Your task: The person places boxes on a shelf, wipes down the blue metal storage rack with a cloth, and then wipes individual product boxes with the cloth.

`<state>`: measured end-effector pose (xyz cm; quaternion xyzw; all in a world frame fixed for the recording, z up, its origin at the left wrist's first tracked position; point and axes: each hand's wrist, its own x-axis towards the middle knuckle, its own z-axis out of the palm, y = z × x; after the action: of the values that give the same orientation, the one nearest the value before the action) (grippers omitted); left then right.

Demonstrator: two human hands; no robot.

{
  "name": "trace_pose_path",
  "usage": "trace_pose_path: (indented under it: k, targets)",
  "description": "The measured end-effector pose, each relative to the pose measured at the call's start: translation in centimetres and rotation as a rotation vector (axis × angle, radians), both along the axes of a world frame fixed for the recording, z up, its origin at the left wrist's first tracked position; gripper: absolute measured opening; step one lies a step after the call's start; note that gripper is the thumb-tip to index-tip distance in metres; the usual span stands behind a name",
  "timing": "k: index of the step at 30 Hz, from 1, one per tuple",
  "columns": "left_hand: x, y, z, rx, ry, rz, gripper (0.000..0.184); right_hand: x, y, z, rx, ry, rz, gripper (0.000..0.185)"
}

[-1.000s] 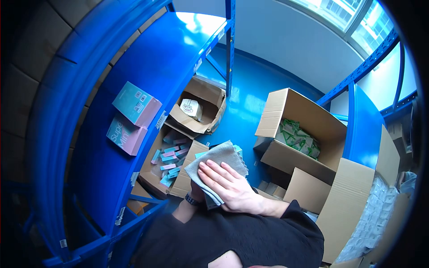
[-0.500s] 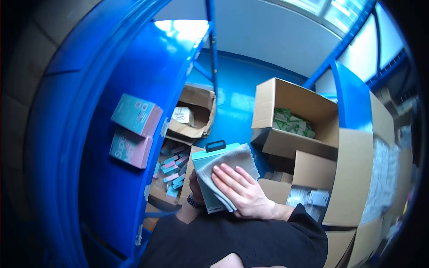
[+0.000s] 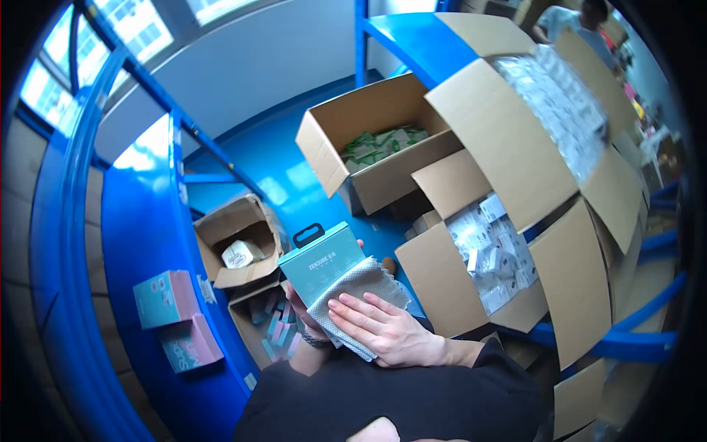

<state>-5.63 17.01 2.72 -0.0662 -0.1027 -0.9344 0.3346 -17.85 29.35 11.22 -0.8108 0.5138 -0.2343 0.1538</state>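
A teal box (image 3: 322,259) with a black hanging tab is tilted in front of my body. My left hand (image 3: 300,308), wearing a bracelet at the wrist, grips it from the left side and behind, mostly hidden by the box. A grey textured cloth (image 3: 379,283) lies over the lower right part of the box face. Pressed flat on that cloth is my right hand (image 3: 375,329), its fingers stretched and slightly apart.
Pink and teal boxes (image 3: 163,298) sit on the blue shelf (image 3: 140,214) at left. Open cartons stand below, one with small boxes (image 3: 280,328), another with green-banded packs (image 3: 383,147). White packages (image 3: 495,254) fill cartons at right. A person (image 3: 574,26) is at upper right.
The view has swung to the right, bringing the right-hand cartons and a person into view. The cloth and my right hand sit lower on the box, uncovering more of its front.
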Motion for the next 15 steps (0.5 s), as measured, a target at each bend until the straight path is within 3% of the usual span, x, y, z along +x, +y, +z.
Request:
trace_pose_path:
  k: [6, 15]
  targets:
    - [-2.5, 1.7, -1.8, 0.004, -0.02, -0.159, 0.116, -0.7, 3.0, -0.1, -0.004, 0.022, -0.115, 0.057]
    - [-5.0, 4.1, -0.8, 0.08, -0.007, -0.091, 0.117, -2.9, 6.0, -0.7, -0.021, -0.049, -0.009, 0.061]
